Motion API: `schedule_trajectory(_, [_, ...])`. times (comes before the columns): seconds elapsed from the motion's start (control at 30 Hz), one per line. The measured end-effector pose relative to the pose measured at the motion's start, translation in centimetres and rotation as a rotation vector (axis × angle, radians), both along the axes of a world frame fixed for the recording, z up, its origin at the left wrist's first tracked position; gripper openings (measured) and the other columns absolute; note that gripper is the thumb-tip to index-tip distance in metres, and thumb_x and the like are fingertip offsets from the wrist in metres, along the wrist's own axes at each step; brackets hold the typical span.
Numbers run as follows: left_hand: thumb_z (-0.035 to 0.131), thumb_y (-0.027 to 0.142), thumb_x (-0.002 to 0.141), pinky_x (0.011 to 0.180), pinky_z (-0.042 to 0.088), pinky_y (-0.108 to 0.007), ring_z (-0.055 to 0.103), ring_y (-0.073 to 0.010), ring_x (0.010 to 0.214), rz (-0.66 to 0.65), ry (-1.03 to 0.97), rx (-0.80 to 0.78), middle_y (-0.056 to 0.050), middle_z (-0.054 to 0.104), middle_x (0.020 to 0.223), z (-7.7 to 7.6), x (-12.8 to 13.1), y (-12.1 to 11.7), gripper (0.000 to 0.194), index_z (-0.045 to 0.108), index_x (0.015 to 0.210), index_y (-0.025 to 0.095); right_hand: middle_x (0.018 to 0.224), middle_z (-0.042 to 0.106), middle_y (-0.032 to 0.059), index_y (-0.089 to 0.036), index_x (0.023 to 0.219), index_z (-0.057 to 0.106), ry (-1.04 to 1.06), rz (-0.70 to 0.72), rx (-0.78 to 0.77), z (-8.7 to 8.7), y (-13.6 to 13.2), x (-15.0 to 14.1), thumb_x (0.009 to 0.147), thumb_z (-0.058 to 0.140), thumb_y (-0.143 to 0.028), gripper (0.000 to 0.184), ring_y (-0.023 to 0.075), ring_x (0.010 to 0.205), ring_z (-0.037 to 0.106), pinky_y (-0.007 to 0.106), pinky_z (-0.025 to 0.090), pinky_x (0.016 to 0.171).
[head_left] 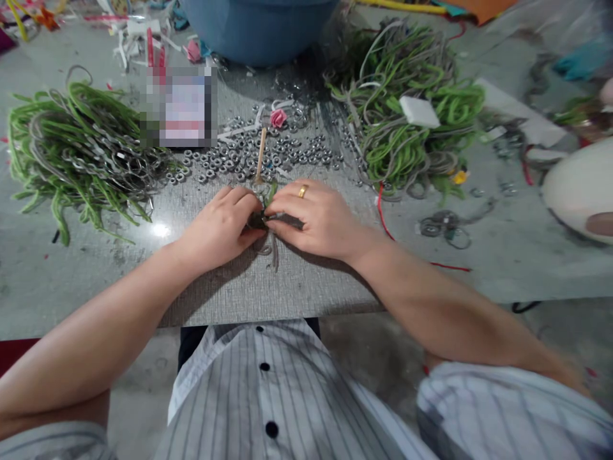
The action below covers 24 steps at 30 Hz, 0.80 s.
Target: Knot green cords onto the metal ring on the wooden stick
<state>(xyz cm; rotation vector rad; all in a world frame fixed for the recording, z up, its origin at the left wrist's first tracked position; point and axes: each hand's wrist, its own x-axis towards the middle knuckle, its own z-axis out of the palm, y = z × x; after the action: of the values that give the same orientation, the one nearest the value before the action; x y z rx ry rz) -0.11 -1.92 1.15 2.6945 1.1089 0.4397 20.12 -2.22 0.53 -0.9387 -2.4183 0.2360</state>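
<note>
Both hands meet over the near middle of the table. My left hand [218, 223] pinches a small dark green and grey cord [274, 253], thumb and fingers closed. From the other side, my right hand [318, 217], with a gold ring, closes its fingertips on the same cord. A green end pokes up between the hands and grey tails hang down below; the middle is mostly covered by fingers. Just beyond lies a thin wooden stick [261, 156], in front of many scattered metal nuts [234, 156].
Green and grey cords with metal chains [81, 153] are heaped at left. Another cord pile [407, 128] lies at right, a white block [419, 112] on top. A blue basin [261, 29] stands behind. A pixelated device [184, 112], pink rose [278, 117] and red cord [383, 214] lie around.
</note>
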Motion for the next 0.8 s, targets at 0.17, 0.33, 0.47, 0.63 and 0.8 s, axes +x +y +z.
schedule_trajectory(0.17, [0.062, 0.023, 0.084, 0.085, 0.051, -0.036, 0.062, -0.0241, 0.100, 0.082, 0.056, -0.057, -0.010, 0.063, 0.109, 0.5, 0.2, -0.6, 0.024, 0.056, 0.105, 0.014, 0.115, 0.068, 0.0117, -0.014, 0.110, 0.064, -0.142, -0.065, 0.020, 0.1, 0.1, 0.3, 0.089, 0.056, -0.034, 0.030, 0.0273, 0.106, 0.059, 0.040, 0.042, 0.088])
schedule_trajectory(0.33, [0.059, 0.026, 0.087, 0.080, 0.054, -0.035, 0.066, -0.0256, 0.100, 0.164, 0.118, -0.127, -0.014, 0.061, 0.123, 0.9, 0.6, -1.2, 0.031, 0.053, 0.115, 0.013, 0.112, 0.070, 0.0120, -0.015, 0.116, 0.061, -0.298, -0.107, -0.018, 0.6, -0.2, 0.0, 0.088, 0.058, -0.035, 0.034, 0.0275, 0.106, 0.059, 0.038, 0.039, 0.087])
schedule_trajectory(0.47, [0.057, 0.027, 0.088, 0.093, 0.052, -0.040, 0.059, -0.0295, 0.118, 0.155, 0.114, -0.149, -0.019, 0.052, 0.139, 0.7, 0.6, -1.2, 0.043, 0.046, 0.126, 0.010, 0.113, 0.070, 0.0124, -0.015, 0.112, 0.064, -0.387, -0.144, -0.010, 0.9, -0.5, -0.1, 0.090, 0.056, -0.039, 0.034, 0.0281, 0.105, 0.059, 0.040, 0.036, 0.088])
schedule_trajectory(0.63, [0.056, 0.029, 0.088, 0.109, 0.040, -0.044, 0.040, -0.0291, 0.138, 0.111, 0.066, -0.139, -0.022, 0.042, 0.147, 0.3, 0.3, -1.0, 0.063, 0.030, 0.143, 0.009, 0.118, 0.069, 0.0142, -0.013, 0.115, 0.064, -0.415, -0.182, -0.022, 1.1, -0.9, -0.5, 0.093, 0.053, -0.038, 0.035, 0.0299, 0.107, 0.058, 0.045, 0.033, 0.092])
schedule_trajectory(0.8, [0.057, 0.038, 0.087, 0.116, 0.030, -0.046, 0.028, -0.0304, 0.144, 0.090, 0.117, -0.170, -0.026, 0.029, 0.153, -0.1, 0.2, -0.8, 0.078, 0.020, 0.147, 0.005, 0.122, 0.067, 0.0135, -0.014, 0.114, 0.066, -0.433, -0.205, 0.007, 0.9, -1.2, -0.8, 0.094, 0.051, -0.039, 0.036, 0.0295, 0.109, 0.057, 0.049, 0.030, 0.100])
